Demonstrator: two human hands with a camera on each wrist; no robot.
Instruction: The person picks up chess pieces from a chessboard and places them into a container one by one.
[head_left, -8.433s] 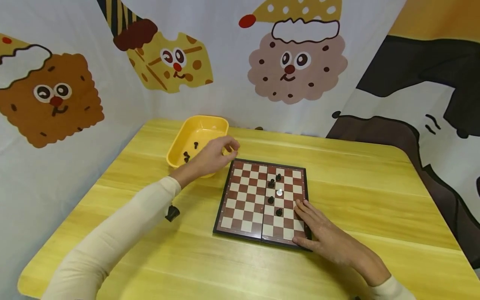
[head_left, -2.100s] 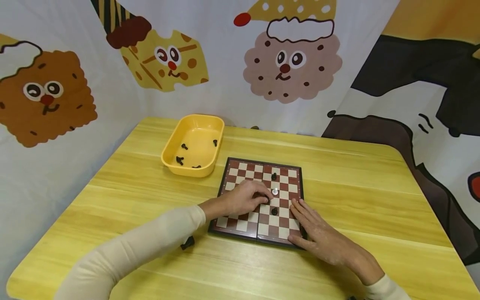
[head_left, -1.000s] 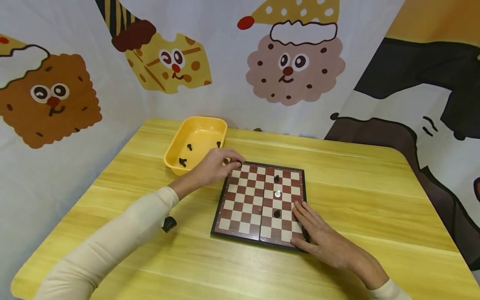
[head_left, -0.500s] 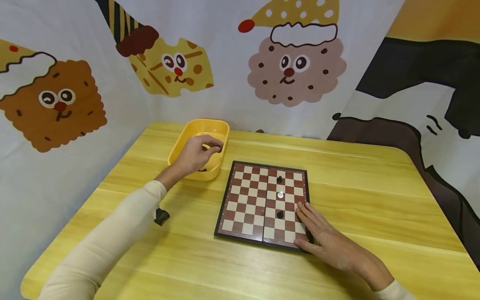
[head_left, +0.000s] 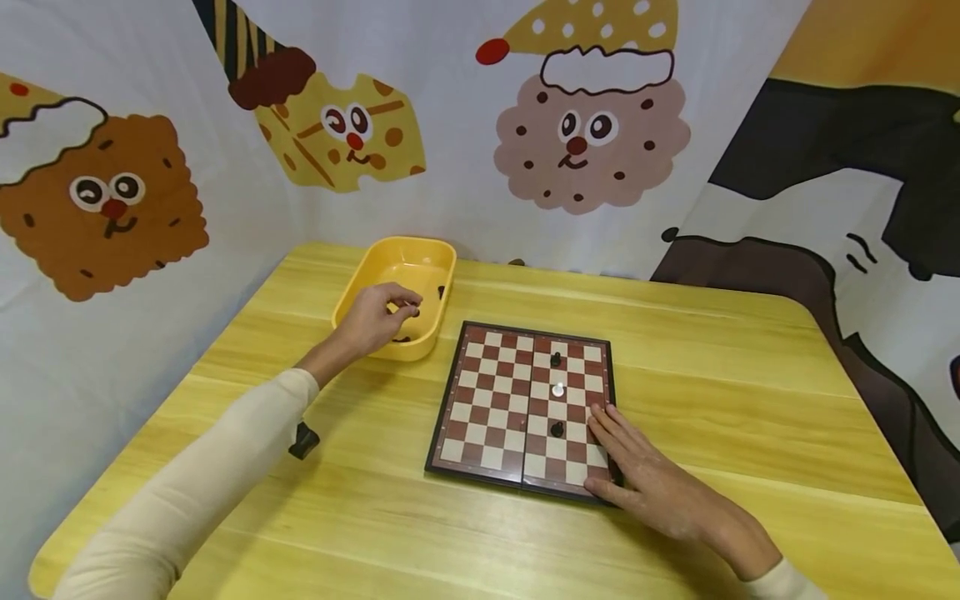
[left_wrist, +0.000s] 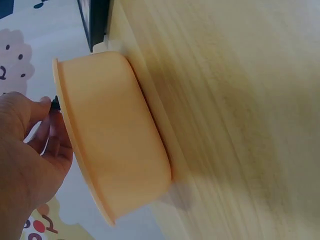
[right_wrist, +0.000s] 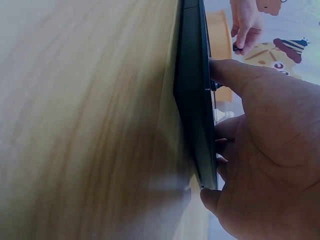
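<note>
Head view: your left hand point(head_left: 371, 321) is positioned over the yellow tray point(head_left: 423, 343), which stands near the far left corner of the table point(head_left: 750, 375). Left grip: thumb and fingertips pinch a small black piece point(left_wrist: 55, 103). Inside the tray, one dark piece point(head_left: 441, 292) lies by the right wall and a second dark piece point(head_left: 402, 339) by the near wall. To the tray's right, apart from it, lies the chessboard point(head_left: 480, 417). Right grip: your right hand point(head_left: 648, 475) rests relaxed, fingers extended over the chessboard's right edge, thumb near its near right corner. Its right half carries, far edge to near edge, a black chessman point(head_left: 556, 359), a white chessman point(head_left: 558, 389) and another black chessman point(head_left: 557, 429).
</note>
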